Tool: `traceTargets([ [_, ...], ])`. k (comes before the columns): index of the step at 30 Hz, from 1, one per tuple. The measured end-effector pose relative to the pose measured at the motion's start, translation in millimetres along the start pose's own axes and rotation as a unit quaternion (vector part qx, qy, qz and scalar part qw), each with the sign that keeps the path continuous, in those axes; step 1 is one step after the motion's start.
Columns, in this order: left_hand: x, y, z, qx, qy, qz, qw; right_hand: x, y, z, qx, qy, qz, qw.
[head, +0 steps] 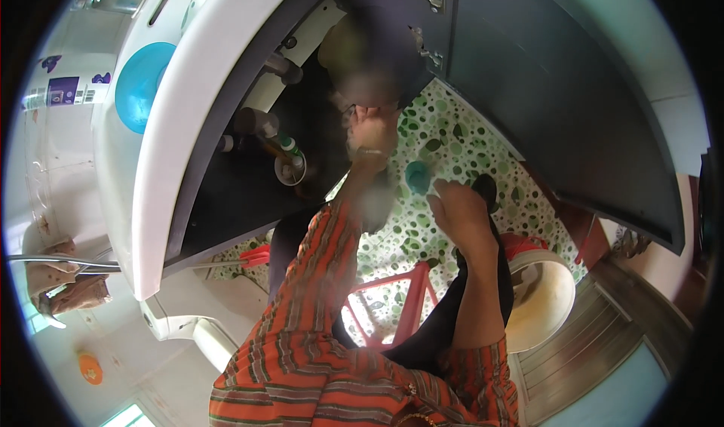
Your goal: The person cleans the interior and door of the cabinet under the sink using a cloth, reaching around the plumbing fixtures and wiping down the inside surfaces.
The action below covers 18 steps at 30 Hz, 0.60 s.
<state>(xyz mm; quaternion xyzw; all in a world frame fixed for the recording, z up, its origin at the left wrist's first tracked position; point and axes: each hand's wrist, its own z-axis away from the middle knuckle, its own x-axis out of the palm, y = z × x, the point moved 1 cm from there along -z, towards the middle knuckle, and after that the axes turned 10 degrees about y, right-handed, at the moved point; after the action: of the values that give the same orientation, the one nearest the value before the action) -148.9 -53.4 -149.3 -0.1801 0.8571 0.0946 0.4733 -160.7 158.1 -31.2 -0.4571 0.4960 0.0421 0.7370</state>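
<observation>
My left hand (373, 130) reaches to the mouth of a dark under-sink cabinet (226, 200), its fingers curled against a blurred, rounded, dark and yellowish thing (362, 53) that I cannot identify. What the fingers grip is unclear. Over the patterned floor, my right hand (464, 215) has bent fingers, with its palm hidden. Just beyond its fingertips is a small teal cup or cap (417, 177); contact cannot be told. Inside the cabinet, a white cup (290, 169) holds a green-and-white tube (288, 144) and other slim items.
The basin's white rim (186, 110) runs along the left, with a blue bowl (144, 87) on it. An open dark cabinet door (554, 104) spans the right. A pink plastic stool (413, 302) stands between the legs, and a cream bucket (543, 302) is at lower right.
</observation>
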Motion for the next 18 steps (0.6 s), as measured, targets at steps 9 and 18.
traceTargets([
  [9, 51, 17, -98, -0.061, -0.072, -0.022, 0.995, -10, 22, 22, 0.046, 0.013, 0.007, 0.999],
  [18, 33, 7, -70, 0.051, -0.030, -0.066, 0.996, -6, 13, 18, 0.013, 0.021, -0.018, 1.000],
])
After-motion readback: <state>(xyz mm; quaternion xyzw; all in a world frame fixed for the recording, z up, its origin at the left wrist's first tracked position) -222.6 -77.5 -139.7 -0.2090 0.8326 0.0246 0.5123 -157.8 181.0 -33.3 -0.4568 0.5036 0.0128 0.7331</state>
